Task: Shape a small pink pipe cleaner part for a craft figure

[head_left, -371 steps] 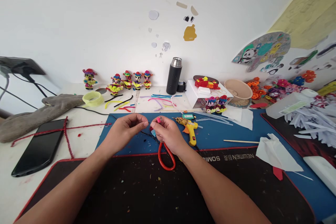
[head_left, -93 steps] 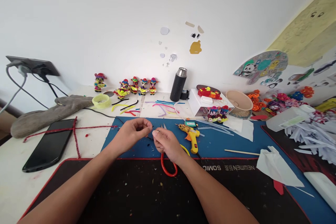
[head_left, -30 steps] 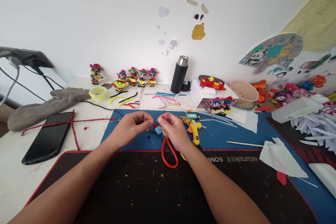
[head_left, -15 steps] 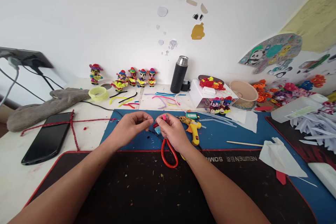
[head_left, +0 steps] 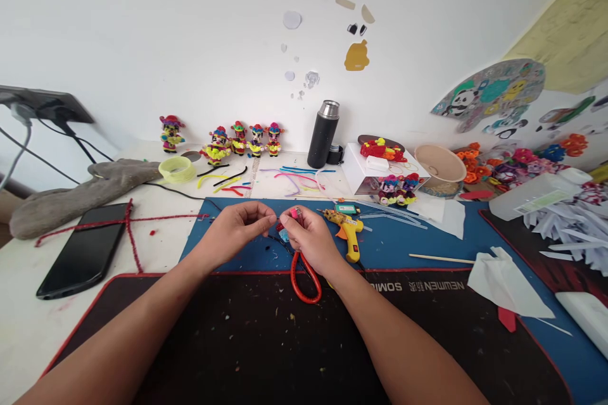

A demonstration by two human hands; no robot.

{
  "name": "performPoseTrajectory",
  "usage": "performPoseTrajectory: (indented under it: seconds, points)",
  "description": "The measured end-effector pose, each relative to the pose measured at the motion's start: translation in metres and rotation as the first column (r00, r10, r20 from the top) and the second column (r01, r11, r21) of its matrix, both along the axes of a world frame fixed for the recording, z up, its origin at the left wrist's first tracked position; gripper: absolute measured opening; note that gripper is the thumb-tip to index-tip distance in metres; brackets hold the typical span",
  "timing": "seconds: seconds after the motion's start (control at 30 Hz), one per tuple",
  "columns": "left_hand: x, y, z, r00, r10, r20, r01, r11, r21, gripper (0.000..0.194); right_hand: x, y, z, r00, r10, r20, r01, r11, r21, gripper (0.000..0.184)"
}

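Observation:
My left hand (head_left: 244, 228) is closed in a pinch over the blue mat, thumb against forefinger. What lies between its fingertips is too small to make out. Close beside it, my right hand (head_left: 306, 234) is closed around a small pink and red fuzzy piece (head_left: 295, 211), whose top shows above the thumb. A red looped handle (head_left: 306, 299), like that of scissors, sticks out below my right hand; whether the hand grips it is hidden. Between and below the hands are a small light-blue piece (head_left: 284, 235) and a dark cord or strip, partly covered.
A yellow glue gun (head_left: 350, 237) lies right of my hands. Behind stand a black thermos (head_left: 323, 136) and several fuzzy figurines (head_left: 218, 145). Pipe cleaners (head_left: 289, 182) lie across the table. A phone (head_left: 83, 253) is at left, a crumpled tissue (head_left: 506, 285) at right.
My fingertips have shifted slightly and the pink and red piece has tilted a little in my right hand. Both hands stay in nearly the same place.

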State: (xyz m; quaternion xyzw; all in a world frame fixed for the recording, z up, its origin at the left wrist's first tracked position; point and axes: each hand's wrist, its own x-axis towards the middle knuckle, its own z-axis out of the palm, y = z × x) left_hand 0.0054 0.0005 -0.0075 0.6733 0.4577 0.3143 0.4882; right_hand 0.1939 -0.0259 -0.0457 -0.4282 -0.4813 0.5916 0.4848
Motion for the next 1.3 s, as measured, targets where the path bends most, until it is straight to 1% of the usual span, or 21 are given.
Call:
performPoseTrajectory:
  seconds: [0.27,0.57,0.77,0.83,1.03,1.3]
  points:
    - [0.0015,0.0008,-0.0003,1.0,0.005,0.025,-0.005,1.0,-0.012,0.029,-0.0004,-0.0014,0.0001,1.0,0.002,0.011,-0.002,1.0,0.004,0.033]
    - [0.0014,0.0007,-0.0017,1.0,0.004,0.015,-0.004,1.0,0.008,0.029,-0.0008,-0.0009,-0.0008,0.998,-0.001,0.061,0.0,1.0,0.026,0.023]
    - [0.0013,0.0,-0.0017,1.0,0.0,0.011,0.0,1.0,-0.005,0.031,-0.0007,-0.0012,-0.0008,0.997,-0.002,0.076,0.0,1.0,0.028,0.02]
    - [0.0009,0.0,-0.0017,1.0,0.004,0.014,-0.004,1.0,-0.01,0.033,-0.0006,-0.0013,0.0002,0.996,-0.006,0.086,0.003,1.0,0.029,0.019]
    - [-0.0013,0.0019,-0.0025,0.998,0.064,0.027,-0.063,0.997,-0.037,0.037,0.0005,-0.0016,0.0049,0.993,-0.029,0.112,0.025,0.999,0.035,0.02]
    - [-0.0011,0.0017,-0.002,0.998,0.037,0.056,-0.035,0.999,-0.035,0.031,0.0004,-0.003,0.0078,0.978,-0.046,0.203,0.033,0.997,0.069,0.021]
